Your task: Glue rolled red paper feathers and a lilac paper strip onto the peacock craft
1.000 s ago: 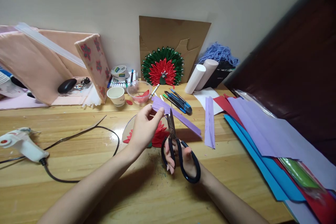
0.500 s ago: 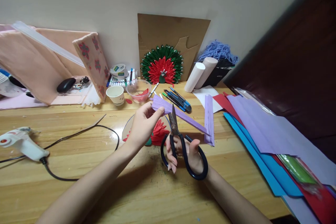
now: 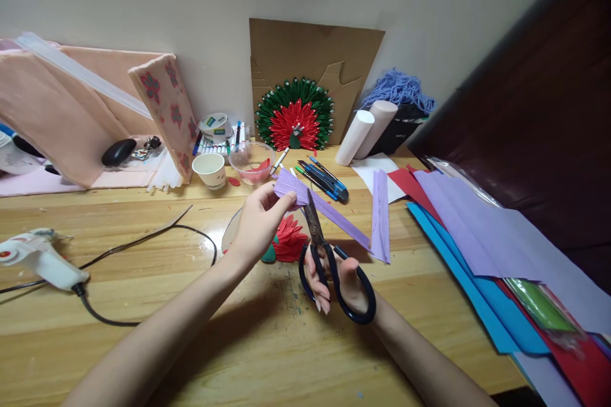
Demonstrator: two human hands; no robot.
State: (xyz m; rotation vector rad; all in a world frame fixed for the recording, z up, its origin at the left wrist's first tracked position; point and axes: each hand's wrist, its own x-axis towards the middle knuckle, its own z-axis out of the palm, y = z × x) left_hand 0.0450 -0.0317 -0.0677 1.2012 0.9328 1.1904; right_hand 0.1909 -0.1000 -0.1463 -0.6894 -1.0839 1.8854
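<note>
My left hand (image 3: 262,213) pinches a purple crepe paper strip (image 3: 341,219), folded wide at the held end, with a long tail slanting down to the right. Black-handled scissors (image 3: 314,229) are in my right hand (image 3: 334,276), its fingers through the loops. Their blades point up at the paper's edge just right of my left thumb and look nearly closed. Beneath my hands lies a round cardboard piece (image 3: 232,229) with red paper petals (image 3: 290,238) and a green shape (image 3: 268,254), partly hidden by my left hand. Another purple strip (image 3: 380,216) rests to the right.
A white glue gun (image 3: 42,261) and its black cord lie at left. Behind are a paper cup (image 3: 209,172), a clear bowl (image 3: 238,162), pens with a cutter (image 3: 324,179) and a red-green petal piece (image 3: 294,117) against cardboard. Coloured paper sheets (image 3: 477,229) cover the right side.
The scissor blades have come closer together at the paper, and the right hand's fingers have drawn in. The strip's tail end has shifted slightly left.
</note>
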